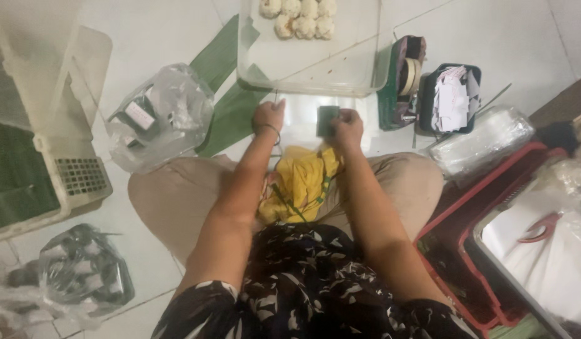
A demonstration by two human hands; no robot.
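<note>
Your right hand (345,125) pinches a small dark green square (328,119) over a clear plastic sheet (300,116) — your left hand (268,116), fingers clenched, presses that sheet's other edge.

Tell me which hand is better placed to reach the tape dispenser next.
Probably the right. The right hand pinches a small dark green square close beside the tape dispenser. The left hand rests on the clear sheet, farther away.
</note>
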